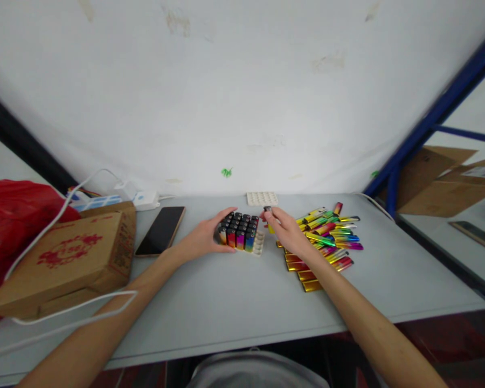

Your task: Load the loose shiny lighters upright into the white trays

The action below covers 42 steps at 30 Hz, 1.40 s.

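Upright lighters (241,236) with black tops and shiny coloured bodies stand in rows in a white holed tray (257,249). The tray's right-hand column shows bare holes. My left hand (207,235) clasps the left side of this block, thumb behind and fingers in front. Just right of the tray, my right hand (283,227) pinches a single lighter (268,209), its dark top showing above the fingers and the rest mostly covered. Beside and beneath my right wrist lies a loose pile of metallic lighters (327,240) in yellow, red, green and purple.
A second white holed tray (262,198) lies by the wall. On the left are a black phone (160,231), a cardboard box (73,253), a red bag (20,215), a white power strip (146,200) and a loose white cable (76,318). A blue metal frame (392,188) bounds the right side.
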Each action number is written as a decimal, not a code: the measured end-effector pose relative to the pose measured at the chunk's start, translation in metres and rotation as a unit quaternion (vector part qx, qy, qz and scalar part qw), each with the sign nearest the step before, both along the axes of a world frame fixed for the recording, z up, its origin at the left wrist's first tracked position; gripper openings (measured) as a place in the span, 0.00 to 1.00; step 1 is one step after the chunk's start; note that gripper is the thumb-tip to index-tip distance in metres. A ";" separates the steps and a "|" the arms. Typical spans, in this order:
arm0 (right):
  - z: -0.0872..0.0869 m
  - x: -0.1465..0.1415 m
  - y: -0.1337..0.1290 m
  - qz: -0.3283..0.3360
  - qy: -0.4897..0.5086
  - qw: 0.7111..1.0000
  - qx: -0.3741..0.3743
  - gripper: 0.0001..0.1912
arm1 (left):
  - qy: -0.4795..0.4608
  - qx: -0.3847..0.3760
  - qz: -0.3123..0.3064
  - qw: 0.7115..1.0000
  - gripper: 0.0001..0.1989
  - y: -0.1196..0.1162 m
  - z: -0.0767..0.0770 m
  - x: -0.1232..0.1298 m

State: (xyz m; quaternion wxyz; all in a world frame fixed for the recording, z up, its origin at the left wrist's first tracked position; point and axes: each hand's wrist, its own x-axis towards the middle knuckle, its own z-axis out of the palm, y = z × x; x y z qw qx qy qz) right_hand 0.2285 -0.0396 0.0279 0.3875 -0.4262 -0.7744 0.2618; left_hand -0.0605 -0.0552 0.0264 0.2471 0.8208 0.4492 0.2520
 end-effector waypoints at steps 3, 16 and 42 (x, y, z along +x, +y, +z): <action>0.001 0.004 0.002 -0.025 -0.042 0.998 0.027 0.25 | -0.002 -0.002 -0.003 1.000 0.55 0.000 0.000 0.000; 0.000 0.008 0.005 -0.043 -0.100 0.994 0.001 0.20 | -0.001 -0.006 -0.003 1.000 0.56 0.000 0.000 0.000; 0.025 0.059 0.010 0.052 -0.167 0.984 -0.029 0.09 | 0.000 -0.012 0.003 1.000 0.57 0.000 0.001 0.001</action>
